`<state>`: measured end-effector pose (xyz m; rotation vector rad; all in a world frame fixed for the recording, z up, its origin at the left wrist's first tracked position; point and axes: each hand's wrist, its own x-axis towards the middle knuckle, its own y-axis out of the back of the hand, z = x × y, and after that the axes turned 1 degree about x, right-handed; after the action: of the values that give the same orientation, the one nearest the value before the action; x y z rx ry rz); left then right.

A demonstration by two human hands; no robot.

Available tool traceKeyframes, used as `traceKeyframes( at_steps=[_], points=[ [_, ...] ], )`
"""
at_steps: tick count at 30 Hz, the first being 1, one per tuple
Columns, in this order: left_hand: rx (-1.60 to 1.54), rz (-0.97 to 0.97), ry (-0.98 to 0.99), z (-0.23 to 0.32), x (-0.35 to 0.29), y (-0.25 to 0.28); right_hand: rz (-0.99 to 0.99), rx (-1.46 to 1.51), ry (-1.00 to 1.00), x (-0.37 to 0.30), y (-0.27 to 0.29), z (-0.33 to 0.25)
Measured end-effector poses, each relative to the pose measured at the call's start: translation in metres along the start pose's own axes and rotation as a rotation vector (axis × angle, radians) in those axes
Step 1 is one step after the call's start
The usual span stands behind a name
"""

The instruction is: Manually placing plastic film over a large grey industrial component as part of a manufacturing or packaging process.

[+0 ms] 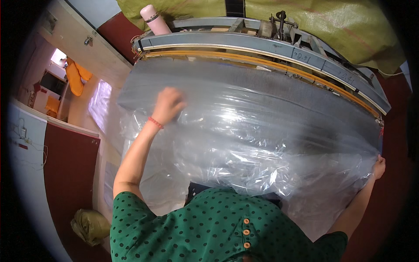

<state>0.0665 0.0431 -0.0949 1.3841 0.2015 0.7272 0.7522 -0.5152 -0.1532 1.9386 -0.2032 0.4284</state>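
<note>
A wide sheet of clear plastic film (227, 144) drapes over the front of a grey bench and hangs down in shiny wrinkles against me. At its right edge, my right hand (379, 167) is closed on the film and stretches it sideways. My left hand (169, 105), with a red bead bracelet (155, 122) at the wrist, is over the left part of the film. Motion smears its fingers, so whether they grip anything does not show.
Behind the film run a yellow-orange strip (227, 56) and a long grey metal frame (262, 47) with a clamp-like fitting (281, 24). A pink bottle (155, 19) stands at the frame's left end. Yellow-green sacking (331, 30) lies beyond. A tied bag (90, 227) sits lower left.
</note>
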Motion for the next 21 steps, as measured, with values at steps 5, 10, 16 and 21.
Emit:
traceKeyframes(
  at_steps=[5,10,16,21],
  points=[
    [-0.283,0.096,0.008,-0.014,0.006,-0.014,0.002,-0.04,-0.065,-0.007,0.006,-0.014],
    [-0.556,0.055,0.304,-0.008,0.009,-0.021,0.02,-0.042,-0.059,-0.007,0.005,-0.012],
    [-0.229,0.124,0.068,-0.004,0.007,-0.013,0.004,-0.04,-0.066,-0.006,0.006,-0.012],
    [0.008,0.016,0.093,-0.021,0.017,-0.015,-0.002,-0.05,-0.06,-0.003,0.006,-0.009]
  ],
)
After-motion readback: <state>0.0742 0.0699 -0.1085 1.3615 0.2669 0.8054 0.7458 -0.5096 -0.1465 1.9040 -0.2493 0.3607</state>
